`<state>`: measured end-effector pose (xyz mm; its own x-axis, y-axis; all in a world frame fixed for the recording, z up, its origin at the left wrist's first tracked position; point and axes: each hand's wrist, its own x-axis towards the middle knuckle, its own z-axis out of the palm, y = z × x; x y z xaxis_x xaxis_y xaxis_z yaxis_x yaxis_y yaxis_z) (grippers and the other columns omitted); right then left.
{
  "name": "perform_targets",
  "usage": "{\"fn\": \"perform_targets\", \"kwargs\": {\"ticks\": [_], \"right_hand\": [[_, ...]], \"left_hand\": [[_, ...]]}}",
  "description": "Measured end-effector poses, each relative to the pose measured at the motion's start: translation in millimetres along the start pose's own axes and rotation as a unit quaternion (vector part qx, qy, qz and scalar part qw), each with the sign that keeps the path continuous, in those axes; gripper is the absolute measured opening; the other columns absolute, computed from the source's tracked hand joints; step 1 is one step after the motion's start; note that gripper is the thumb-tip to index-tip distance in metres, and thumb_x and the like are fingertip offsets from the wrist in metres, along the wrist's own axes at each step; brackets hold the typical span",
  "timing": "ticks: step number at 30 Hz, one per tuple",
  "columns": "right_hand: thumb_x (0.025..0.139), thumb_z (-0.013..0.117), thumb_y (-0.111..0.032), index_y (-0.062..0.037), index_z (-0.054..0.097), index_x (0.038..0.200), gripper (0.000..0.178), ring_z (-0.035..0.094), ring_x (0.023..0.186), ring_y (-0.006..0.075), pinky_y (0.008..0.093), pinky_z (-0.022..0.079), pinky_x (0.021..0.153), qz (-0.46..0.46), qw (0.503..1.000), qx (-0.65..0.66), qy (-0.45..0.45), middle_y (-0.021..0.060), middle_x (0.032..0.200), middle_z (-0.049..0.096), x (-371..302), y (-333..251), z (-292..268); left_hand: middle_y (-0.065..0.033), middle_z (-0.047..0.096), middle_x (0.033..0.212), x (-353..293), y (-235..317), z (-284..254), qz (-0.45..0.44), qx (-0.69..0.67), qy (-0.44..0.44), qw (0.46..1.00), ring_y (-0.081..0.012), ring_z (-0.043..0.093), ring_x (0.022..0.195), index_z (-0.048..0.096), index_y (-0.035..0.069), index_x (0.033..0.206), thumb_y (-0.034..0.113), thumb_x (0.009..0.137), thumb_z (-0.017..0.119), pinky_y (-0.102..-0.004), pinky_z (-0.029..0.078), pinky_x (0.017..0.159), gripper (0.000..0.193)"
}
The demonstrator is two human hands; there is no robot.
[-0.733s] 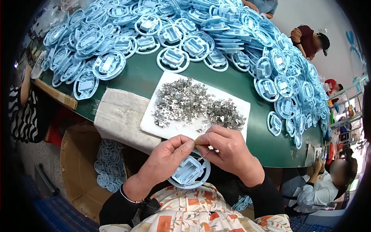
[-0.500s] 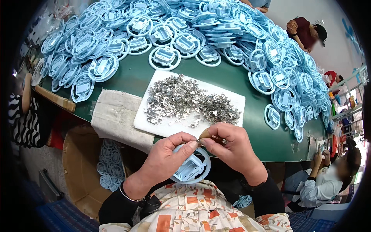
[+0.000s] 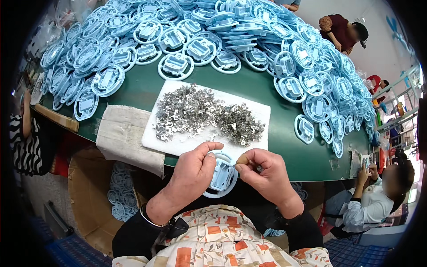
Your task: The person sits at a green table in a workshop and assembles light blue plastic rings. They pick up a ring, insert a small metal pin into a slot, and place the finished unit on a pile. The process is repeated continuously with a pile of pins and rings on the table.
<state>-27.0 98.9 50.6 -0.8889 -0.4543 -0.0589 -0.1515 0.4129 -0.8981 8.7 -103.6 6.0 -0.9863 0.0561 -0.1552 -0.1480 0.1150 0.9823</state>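
My left hand [image 3: 192,171] grips a light-blue plastic ring part [image 3: 223,176] by its left side, with the thumb and index finger at its upper edge. This round part has a raised rectangular housing across its middle and is held in front of my body, just off the table's near edge. My right hand [image 3: 266,174] is closed in a pinch beside the part's upper right rim. A small shiny metal bit shows among its curled fingers; what lies at the fingertips is hidden. Beyond both hands, a heap of small metal clips [image 3: 189,113] covers much of a white foam board [image 3: 262,141].
A large pile of matching blue parts [image 3: 200,49] rings the far side of the green table [image 3: 142,86]. Grey-white cloth [image 3: 122,133] hangs over the near edge. A cardboard box [image 3: 84,191] with blue parts stands below left. Other people are at the sides, one seated at right [image 3: 376,196].
My hands, together at the fingertips before, have come apart. The blue part has risen and turned between them, and my right hand is now at its rim. The whole view has shifted slightly.
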Motion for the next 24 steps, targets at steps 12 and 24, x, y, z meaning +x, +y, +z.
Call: {"fn": "perform_targets", "kwargs": {"ticks": [12, 24], "right_hand": [[0.082, 0.075, -0.003, -0.0014, 0.067, 0.092, 0.013, 0.067, 0.065, 0.0233, 0.0329, 0.054, 0.058, -0.112, 0.981, -0.152, 0.044, 0.01, 0.078, 0.065, 8.8, 5.8, 26.2], [0.092, 0.063, 0.001, -0.0054, 0.06, 0.124, 0.033, 0.064, 0.072, 0.033, 0.0395, 0.053, 0.064, -0.153, 0.967, -0.198, 0.045, 0.0129, 0.089, 0.06, -13.8, 0.3, 8.6]], "left_hand": [[0.0043, 0.054, 0.065, 1.3, -4.4, -1.1, 0.015, 0.033, 0.013, 0.999, -0.0035, 0.045, 0.059, 0.065, -0.003, 0.122, 0.009, 0.101, 0.045, -0.0248, 0.039, 0.053, 0.032], [0.0024, 0.057, 0.064, 2.8, -5.9, -1.9, 0.011, 0.017, 0.013, 1.0, -0.0048, 0.048, 0.058, 0.065, -0.004, 0.122, 0.009, 0.101, 0.044, -0.0256, 0.041, 0.053, 0.032]]}}
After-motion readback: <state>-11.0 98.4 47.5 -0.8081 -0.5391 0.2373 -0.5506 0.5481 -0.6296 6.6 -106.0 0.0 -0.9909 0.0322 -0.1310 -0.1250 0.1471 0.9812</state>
